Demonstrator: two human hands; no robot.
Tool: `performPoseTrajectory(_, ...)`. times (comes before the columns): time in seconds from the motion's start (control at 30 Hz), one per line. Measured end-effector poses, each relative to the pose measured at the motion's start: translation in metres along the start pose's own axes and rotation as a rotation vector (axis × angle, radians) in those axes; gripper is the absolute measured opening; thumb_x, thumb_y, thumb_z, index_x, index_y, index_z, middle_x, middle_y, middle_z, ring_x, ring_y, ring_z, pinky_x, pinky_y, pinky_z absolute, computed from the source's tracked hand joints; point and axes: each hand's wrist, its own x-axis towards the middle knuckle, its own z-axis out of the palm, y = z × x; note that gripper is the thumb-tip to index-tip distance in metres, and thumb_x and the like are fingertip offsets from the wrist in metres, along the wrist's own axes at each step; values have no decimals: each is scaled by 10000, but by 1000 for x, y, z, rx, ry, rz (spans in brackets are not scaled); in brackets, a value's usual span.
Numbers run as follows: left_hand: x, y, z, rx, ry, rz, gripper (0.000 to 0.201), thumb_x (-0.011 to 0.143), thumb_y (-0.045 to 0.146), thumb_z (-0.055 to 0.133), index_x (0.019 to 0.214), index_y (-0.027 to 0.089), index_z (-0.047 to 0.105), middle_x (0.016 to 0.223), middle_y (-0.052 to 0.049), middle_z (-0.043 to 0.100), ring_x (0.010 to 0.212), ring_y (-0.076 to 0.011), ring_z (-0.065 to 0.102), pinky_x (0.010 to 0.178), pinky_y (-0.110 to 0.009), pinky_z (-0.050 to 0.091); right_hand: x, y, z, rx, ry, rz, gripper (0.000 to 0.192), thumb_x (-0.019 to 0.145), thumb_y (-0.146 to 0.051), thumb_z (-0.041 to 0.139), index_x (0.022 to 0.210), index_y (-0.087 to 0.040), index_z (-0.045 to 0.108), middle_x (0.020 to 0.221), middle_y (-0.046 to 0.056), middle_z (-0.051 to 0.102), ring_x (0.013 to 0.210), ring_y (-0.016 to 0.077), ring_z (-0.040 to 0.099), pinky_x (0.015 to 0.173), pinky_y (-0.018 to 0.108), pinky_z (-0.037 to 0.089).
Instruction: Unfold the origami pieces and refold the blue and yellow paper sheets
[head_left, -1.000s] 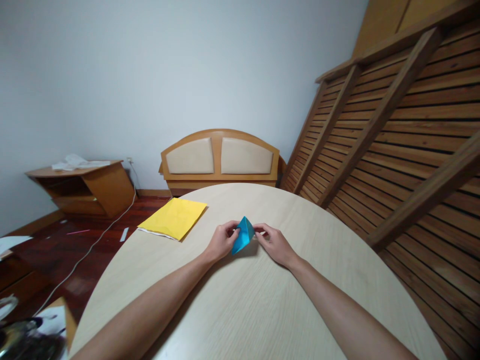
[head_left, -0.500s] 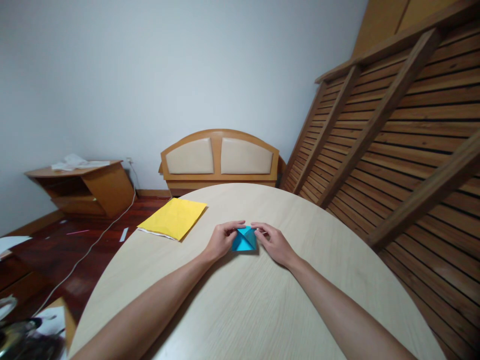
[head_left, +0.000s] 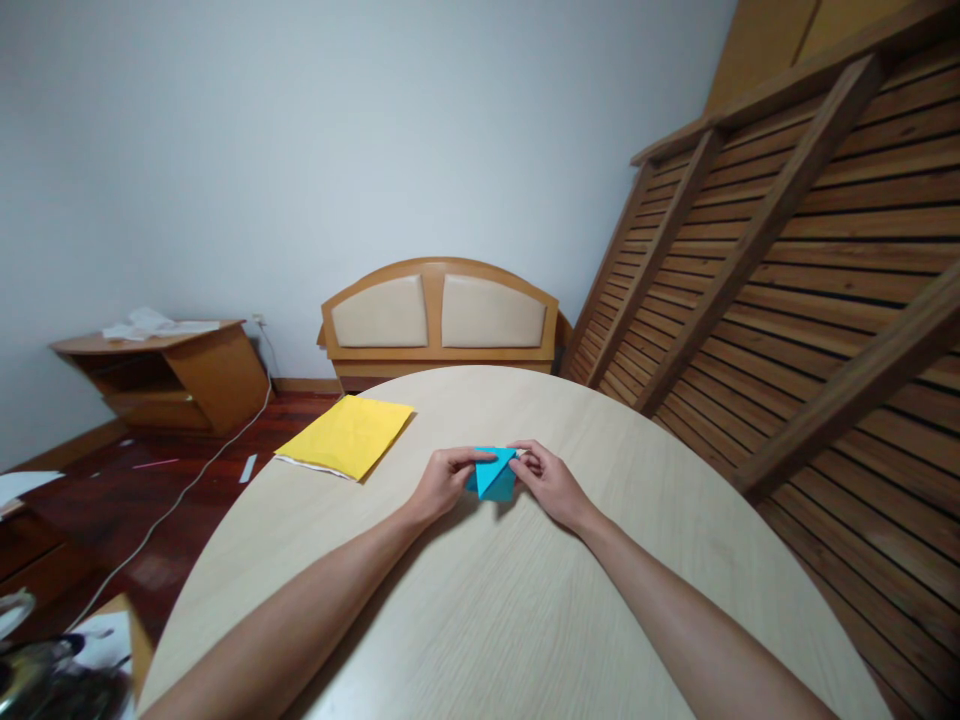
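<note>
Folded blue paper point(head_left: 495, 474) sits on the round table point(head_left: 487, 600), just past its centre, pinched on both sides — left hand point(head_left: 444, 482) fingers closed on its left edge, right hand point(head_left: 551, 483) fingers closed on its upper right corner — with a yellow envelope point(head_left: 346, 436) lying apart to the left.

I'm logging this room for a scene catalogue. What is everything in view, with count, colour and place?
folded paper: 1, blue, table centre, between both hands
yellow sheets: 1 stack, yellow, table's far left
round table: 1, pale wood, foreground
headboard: 1, wood with beige pads, against wall
side cabinet: 1, brown, far left
cable: 1, white, on floor
slatted frame: 1, brown, leaning at right
left hand: 1, pinching the paper
right hand: 1, pinching the paper
</note>
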Motion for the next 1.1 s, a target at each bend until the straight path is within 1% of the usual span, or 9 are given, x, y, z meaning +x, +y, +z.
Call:
performPoseTrajectory(0.1,0,2,1,14,4,4,353,815,110,483,1026,168,760,1053,-67,753,943,-192,699,839,-304,560,1,1,-1,23,17,4,389,853,-512,633,1052,-180,594,722,-22,582,703,158,599,678,296,505)
performPoseTrajectory(0.27,-3,5,0,33,-3,-4,329,877,208,465,1035,166,750,1063,-77,744,928,-190,681,829,-303,543,2,3,-4,80,28,32,430,804,-516,694,1043,-168,618,765,0,628,742,166,623,710,311,515)
performPoseTrajectory(0.33,-3,5,0,11,-12,3,327,903,281,479,1035,143,744,1031,-92,744,885,-188,671,780,-288,535,3,4,-4,91,47,39,431,773,-508,727,1014,-162,635,783,13,646,751,170,630,711,314,518)
performPoseTrajectory(0.47,-2,3,2,-14,-11,-32,356,895,386,552,1026,108,732,906,-97,737,705,-154,622,624,-246,489,3,5,-4,99,92,52,421,724,-478,773,975,-160,663,791,26,667,751,173,635,704,313,522)
performPoseTrajectory(0.53,-1,2,3,3,3,-53,338,876,381,572,999,111,732,853,-82,726,645,-135,590,581,-232,466,3,5,-5,111,101,62,427,697,-473,792,958,-157,673,782,28,674,744,175,639,702,314,526)
performPoseTrajectory(0.67,0,2,4,40,12,-60,277,851,357,596,960,133,716,827,-58,706,632,-123,575,586,-227,468,4,3,-6,111,112,65,439,670,-502,802,913,-155,690,789,46,699,741,187,650,699,326,538)
performPoseTrajectory(0.87,-3,4,4,8,0,-57,371,821,363,669,1119,145,645,868,-45,680,651,-119,586,582,-219,466,4,2,-6,85,120,66,407,680,-526,783,846,-164,699,779,49,708,721,194,646,678,333,536)
performPoseTrajectory(0.97,-3,3,4,29,-22,-44,287,831,359,662,1018,141,670,872,-46,685,640,-115,574,576,-220,458,4,1,-5,83,124,62,373,699,-504,770,835,-164,703,775,47,710,710,193,643,680,333,531)
performPoseTrajectory(1.1,-2,1,6,61,-4,-32,243,842,363,643,915,133,668,790,-29,666,626,-114,556,570,-218,443,2,-2,-3,10,105,31,336,757,-489,722,842,-164,721,790,52,722,727,199,649,691,329,526)
